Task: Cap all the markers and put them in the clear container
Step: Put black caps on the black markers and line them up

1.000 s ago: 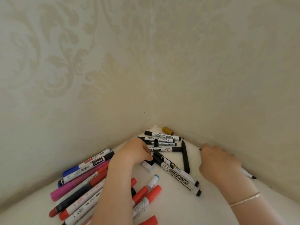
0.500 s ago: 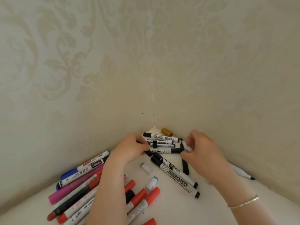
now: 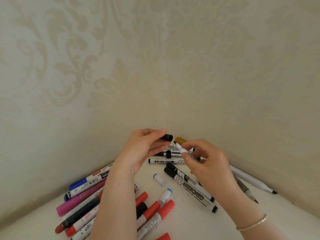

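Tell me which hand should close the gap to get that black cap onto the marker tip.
Probably the left hand: it pinches the light black cap with its open end facing the marker. The right hand has a steady grip on the marker, tip aimed at the cap.

A home room corner: damask-patterned wallpaper (image 3: 72, 70) meets above a white tabletop (image 3: 225, 227) strewn with markers (image 3: 190, 186)

Operator: two bare forearms and hands in view, no sleeves, no gloves. Left hand (image 3: 144, 148): no rings or watch visible; small dark mole on forearm. Right hand (image 3: 210, 168): thin silver-coloured metal bangle bracelet (image 3: 252, 224) at wrist, plain, narrow band. Nails short, unpainted where visible.
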A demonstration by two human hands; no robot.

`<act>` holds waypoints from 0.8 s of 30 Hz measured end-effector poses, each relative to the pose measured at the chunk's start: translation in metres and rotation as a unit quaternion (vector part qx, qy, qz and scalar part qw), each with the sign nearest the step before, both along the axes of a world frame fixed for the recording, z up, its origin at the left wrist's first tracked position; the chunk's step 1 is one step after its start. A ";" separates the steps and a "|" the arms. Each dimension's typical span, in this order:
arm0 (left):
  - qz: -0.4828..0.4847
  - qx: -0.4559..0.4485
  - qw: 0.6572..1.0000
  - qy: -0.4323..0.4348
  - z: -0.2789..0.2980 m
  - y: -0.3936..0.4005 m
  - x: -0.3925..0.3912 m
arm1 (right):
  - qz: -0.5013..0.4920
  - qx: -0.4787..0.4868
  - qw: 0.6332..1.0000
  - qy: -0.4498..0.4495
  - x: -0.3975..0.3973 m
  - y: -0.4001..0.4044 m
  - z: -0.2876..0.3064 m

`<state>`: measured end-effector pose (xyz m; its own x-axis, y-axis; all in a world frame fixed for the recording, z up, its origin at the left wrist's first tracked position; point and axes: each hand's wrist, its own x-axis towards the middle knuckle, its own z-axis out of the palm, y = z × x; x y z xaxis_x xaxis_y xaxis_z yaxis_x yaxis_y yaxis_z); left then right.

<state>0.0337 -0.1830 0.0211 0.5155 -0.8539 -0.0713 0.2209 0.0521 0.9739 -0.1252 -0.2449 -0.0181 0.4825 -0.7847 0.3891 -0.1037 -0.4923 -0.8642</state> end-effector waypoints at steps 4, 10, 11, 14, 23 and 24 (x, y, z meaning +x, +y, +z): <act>0.006 0.005 1.000 -0.027 0.002 -0.001 -0.002 | 0.003 -0.011 1.000 -0.017 0.002 0.001 -0.002; -0.004 0.045 0.993 -0.112 0.001 -0.004 -0.007 | 0.011 -0.038 0.999 0.009 0.001 -0.001 -0.005; -0.008 0.052 0.991 -0.121 0.000 -0.005 -0.008 | 0.015 -0.037 0.999 0.015 0.001 -0.001 -0.005; -0.018 0.066 0.989 -0.129 -0.002 -0.007 -0.009 | 0.029 -0.016 0.999 0.022 -0.001 -0.001 -0.005; -0.040 0.068 0.985 -0.151 -0.008 -0.009 -0.011 | 0.023 0.054 0.998 -0.015 0.003 -0.007 -0.014; -0.041 0.065 0.986 -0.150 -0.008 -0.009 -0.011 | 0.018 0.059 0.998 -0.020 0.003 -0.007 -0.014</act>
<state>0.0226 -0.1922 0.0133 0.4592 -0.8875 -0.0383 -0.0800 -0.0843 0.9932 -0.1221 -0.2522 -0.0322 0.4970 -0.8090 0.3139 -0.0526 -0.3891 -0.9197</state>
